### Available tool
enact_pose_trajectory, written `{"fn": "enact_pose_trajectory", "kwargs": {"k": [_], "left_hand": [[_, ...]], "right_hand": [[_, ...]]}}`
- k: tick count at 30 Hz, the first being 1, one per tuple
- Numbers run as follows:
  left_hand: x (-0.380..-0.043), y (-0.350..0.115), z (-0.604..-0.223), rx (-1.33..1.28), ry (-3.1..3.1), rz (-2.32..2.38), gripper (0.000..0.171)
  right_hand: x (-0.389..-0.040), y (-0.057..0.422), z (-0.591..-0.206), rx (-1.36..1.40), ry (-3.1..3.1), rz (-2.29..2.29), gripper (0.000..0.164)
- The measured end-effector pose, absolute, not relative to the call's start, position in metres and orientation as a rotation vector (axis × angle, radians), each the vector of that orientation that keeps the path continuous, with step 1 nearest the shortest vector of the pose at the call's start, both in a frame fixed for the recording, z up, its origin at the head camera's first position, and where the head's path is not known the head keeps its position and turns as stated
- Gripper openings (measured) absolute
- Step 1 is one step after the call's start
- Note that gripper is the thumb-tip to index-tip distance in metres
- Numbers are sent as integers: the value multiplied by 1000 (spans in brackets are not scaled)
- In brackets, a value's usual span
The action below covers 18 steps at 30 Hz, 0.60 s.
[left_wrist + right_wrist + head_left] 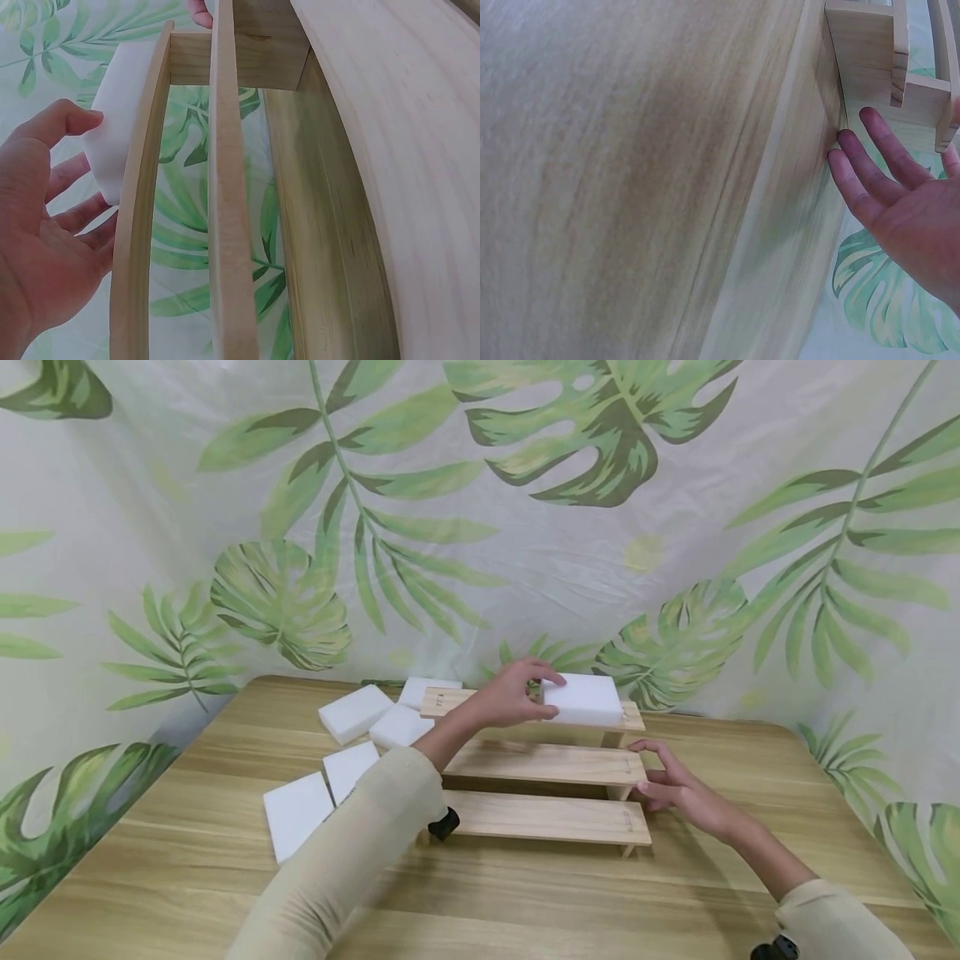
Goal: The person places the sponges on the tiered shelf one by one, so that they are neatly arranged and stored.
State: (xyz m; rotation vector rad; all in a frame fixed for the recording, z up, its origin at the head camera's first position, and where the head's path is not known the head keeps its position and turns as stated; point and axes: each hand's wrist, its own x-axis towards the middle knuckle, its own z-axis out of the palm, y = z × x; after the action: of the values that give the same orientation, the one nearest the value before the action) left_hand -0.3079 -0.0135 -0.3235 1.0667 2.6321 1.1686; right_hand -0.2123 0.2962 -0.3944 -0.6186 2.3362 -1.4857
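Observation:
A three-tier wooden stand (547, 764) stands on the table. On the right part of its top tier lies a white rectangular foam-like block (581, 697). My left hand (513, 697) holds this block at its left end, with fingertips on its top and side. In the left wrist view, the left hand (56, 217) has its thumb and fingers against the edge of the white block (120, 124). Beside the stand's right end, my right hand (690, 793) is spread around the middle tier's edge. In the right wrist view, the right hand (907, 195) shows extended fingers beside the stand's supports (862, 45).
Several more white blocks (356, 714) lie on the table left of the stand, some close to its top tier. The wooden table (525, 902) reaches back to a leaf-patterned curtain (420, 527). My left forearm passes over the left ends of the lower tiers.

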Motion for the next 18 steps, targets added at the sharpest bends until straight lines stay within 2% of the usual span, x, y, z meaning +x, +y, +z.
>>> {"fn": "enact_pose_trajectory", "kwargs": {"k": [18], "left_hand": [[-310, -17, -322, 1056, 2529, 1258, 49]], "right_hand": [[-212, 295, -394, -591, 2347, -1480, 52]]}}
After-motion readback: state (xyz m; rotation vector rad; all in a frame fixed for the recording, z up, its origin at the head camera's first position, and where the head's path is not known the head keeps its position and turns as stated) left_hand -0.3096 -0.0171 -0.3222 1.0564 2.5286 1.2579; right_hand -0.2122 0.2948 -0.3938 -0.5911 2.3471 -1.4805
